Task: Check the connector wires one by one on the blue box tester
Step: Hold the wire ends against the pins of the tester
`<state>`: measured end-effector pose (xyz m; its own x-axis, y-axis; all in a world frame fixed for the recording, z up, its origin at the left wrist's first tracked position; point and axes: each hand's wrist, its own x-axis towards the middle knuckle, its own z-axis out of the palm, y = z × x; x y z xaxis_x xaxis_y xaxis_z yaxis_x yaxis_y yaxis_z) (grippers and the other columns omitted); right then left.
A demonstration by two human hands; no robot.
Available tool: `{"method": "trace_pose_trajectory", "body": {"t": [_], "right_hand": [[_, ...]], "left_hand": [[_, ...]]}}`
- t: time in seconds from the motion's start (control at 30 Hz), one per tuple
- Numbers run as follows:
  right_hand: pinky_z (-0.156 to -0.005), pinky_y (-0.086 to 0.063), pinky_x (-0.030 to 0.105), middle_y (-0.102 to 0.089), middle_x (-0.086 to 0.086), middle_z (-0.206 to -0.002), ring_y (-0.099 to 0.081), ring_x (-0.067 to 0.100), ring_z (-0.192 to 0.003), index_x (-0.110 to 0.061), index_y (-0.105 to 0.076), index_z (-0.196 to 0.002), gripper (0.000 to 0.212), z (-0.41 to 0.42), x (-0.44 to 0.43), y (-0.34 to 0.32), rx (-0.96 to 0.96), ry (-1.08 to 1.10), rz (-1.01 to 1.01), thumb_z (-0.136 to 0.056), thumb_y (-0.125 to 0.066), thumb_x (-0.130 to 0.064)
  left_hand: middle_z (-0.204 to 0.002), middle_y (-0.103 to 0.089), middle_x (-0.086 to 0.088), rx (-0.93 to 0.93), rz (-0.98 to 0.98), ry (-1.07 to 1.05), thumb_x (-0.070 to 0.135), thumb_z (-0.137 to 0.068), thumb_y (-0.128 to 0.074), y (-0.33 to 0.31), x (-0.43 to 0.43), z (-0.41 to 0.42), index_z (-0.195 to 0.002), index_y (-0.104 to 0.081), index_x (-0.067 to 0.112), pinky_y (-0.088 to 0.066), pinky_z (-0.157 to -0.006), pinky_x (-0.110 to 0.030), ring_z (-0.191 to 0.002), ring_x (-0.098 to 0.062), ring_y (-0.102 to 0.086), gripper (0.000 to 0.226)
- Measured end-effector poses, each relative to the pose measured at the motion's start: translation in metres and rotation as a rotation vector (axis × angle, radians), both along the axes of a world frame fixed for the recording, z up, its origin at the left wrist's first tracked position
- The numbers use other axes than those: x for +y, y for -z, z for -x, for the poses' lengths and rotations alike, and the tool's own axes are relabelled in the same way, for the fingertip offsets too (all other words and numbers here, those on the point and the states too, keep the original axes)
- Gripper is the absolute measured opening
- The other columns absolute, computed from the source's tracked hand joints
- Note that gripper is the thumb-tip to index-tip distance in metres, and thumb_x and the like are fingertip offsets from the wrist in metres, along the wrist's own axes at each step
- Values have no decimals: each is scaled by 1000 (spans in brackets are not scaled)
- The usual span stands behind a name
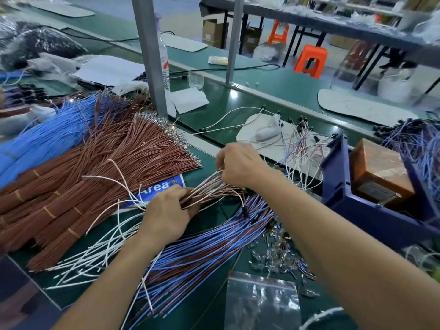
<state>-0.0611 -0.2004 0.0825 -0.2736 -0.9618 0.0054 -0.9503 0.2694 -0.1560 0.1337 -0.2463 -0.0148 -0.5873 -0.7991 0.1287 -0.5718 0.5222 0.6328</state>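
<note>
My left hand (166, 215) grips a small bunch of thin pinkish-brown connector wires (207, 189) near the middle of the green bench. My right hand (240, 164) pinches the far ends of the same bunch, fingers curled over them. Under both forearms lies a fan of blue and brown wires (202, 248) with black connectors at its right end. The blue box tester (342, 186) stands to the right with an orange-brown block (378, 172) inside it. Neither hand touches the box.
Big bundles of brown wires (107, 177) and blue wires (47, 136) cover the left. Loose white wires (102, 256) lie near the front. A white pad (252, 132) with finished wires sits behind my right hand. Small loose parts (278, 253) and a clear bag (262, 303) lie at front right. A grey post (152, 67) rises behind.
</note>
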Motion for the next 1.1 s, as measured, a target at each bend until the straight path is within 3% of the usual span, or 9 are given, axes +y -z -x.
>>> {"method": "trace_pose_trajectory", "body": {"t": [0.13,0.3,0.5,0.63,0.73,0.83,0.93,1.03,1.1], "right_hand": [[-52,-35,21,-47,-16,-59,-48,4,-57,-30,-75,-82,17,16,24,-30,-257,48,4,-68,-85,-28],[-58,-40,16,-66,-12,-63,-52,-2,-54,-20,-79,-83,5,31,65,-53,-601,119,-26,-87,-79,-24],[-50,-38,21,-62,-9,-55,-47,2,-43,-24,-77,-72,20,33,101,-41,-376,364,228,-85,-80,-40],[-45,-40,17,-68,-6,-63,-52,2,-48,-21,-74,-75,26,12,91,-34,-428,380,342,-94,-70,-37],[-55,-44,29,-64,-6,-57,-56,13,-53,-18,-73,-73,29,9,84,-46,-442,408,495,-96,-66,-34],[-50,-38,28,-60,-12,-50,-45,6,-42,-22,-73,-75,25,17,95,-63,-509,459,616,-96,-65,-34],[-49,-34,31,-56,-11,-48,-39,8,-44,-22,-74,-75,25,22,124,-68,-617,546,675,-97,-64,-31],[-52,-30,34,-52,-8,-52,-40,17,-54,-19,-72,-72,30,13,159,-60,-850,637,746,-99,-61,-25],[-50,-32,33,-55,-2,-53,-41,18,-52,-17,-69,-70,34,3,180,-50,-954,653,727,-101,-57,-20]], "left_hand": [[-91,-61,12,1,14,29,39,-91,-73,-2,0,-1,-112,-73,35,-38,-74,-31,-88,-18,-58,21],[-96,-63,14,-48,-34,-2,42,-92,-72,-14,6,-1,-117,-71,40,-41,-75,-32,-94,-19,-61,25],[-135,-64,-2,-249,338,-215,61,-69,-85,-56,25,8,-150,-41,24,-45,-103,-47,-120,-27,-61,99],[-115,-66,4,194,481,110,40,-69,-88,-79,54,44,-118,-61,26,-46,-94,-36,-106,-16,-57,57],[-98,-73,5,84,461,385,27,-79,-82,-71,66,65,-112,-75,28,-48,-92,-35,-90,-17,-63,34],[-85,-72,8,-54,267,275,22,-88,-74,-52,51,66,-127,-72,28,-50,-82,-23,-69,-7,-54,39],[-71,-66,14,44,-146,-13,26,-90,-75,-54,40,67,-110,-78,29,-40,-54,-13,-62,-1,-58,21],[-67,-63,21,27,-115,-202,32,-87,-73,-65,46,66,-96,-79,34,-53,-67,-24,-66,-2,-60,11],[-64,-66,21,42,-183,-26,36,-82,-76,-76,57,68,-93,-79,41,-56,-69,-25,-65,-1,-62,12]]}}
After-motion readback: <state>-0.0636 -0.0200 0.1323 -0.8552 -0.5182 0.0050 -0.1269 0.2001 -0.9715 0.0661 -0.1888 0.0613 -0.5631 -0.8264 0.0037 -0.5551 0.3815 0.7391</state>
